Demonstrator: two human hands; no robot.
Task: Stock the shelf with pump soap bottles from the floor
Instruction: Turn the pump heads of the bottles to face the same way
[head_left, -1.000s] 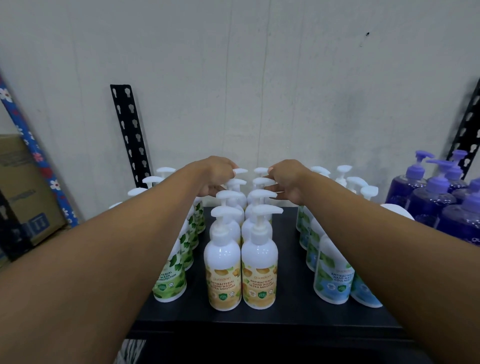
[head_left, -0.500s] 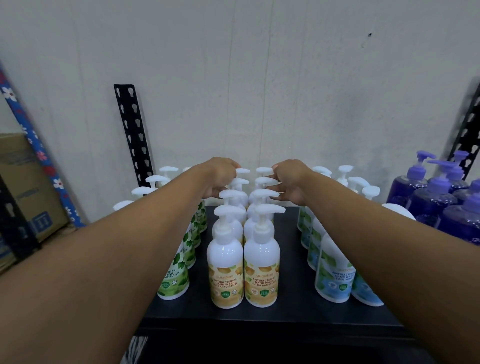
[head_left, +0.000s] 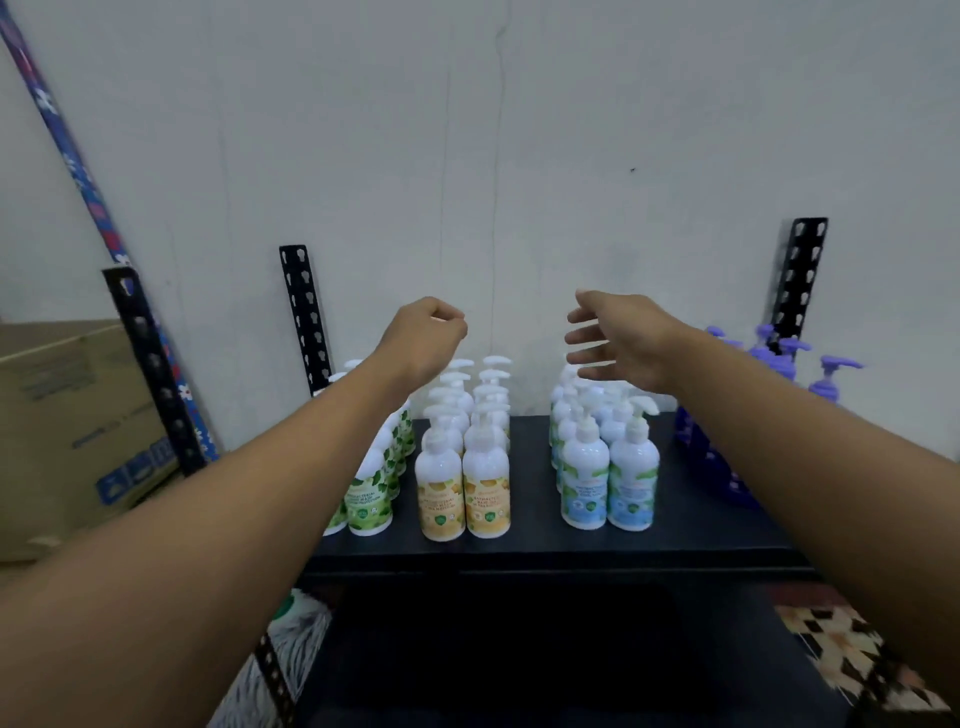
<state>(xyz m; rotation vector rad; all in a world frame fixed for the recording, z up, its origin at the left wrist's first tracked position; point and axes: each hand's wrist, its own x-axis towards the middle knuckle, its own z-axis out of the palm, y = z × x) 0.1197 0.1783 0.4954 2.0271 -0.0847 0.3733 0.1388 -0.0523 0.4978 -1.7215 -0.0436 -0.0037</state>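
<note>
Two hands hovering above stocked pump bottles

Several white pump soap bottles (head_left: 464, 483) with yellow labels are standing upright in two close columns on the black shelf (head_left: 545, 551), running back toward the wall. Green-leaf bottles (head_left: 370, 499) are standing to their left, blue-label bottles (head_left: 608, 488) to their right, and purple bottles (head_left: 836, 376) at the far right. Above the pumps, the left hand (head_left: 426, 338) is holding its fingers curled around nothing, while the right hand (head_left: 618, 340) is hovering empty, fingers spread. A pale wall (head_left: 519, 156) is backing the shelf, and a cardboard box (head_left: 67, 415) is sitting at the left.
</note>
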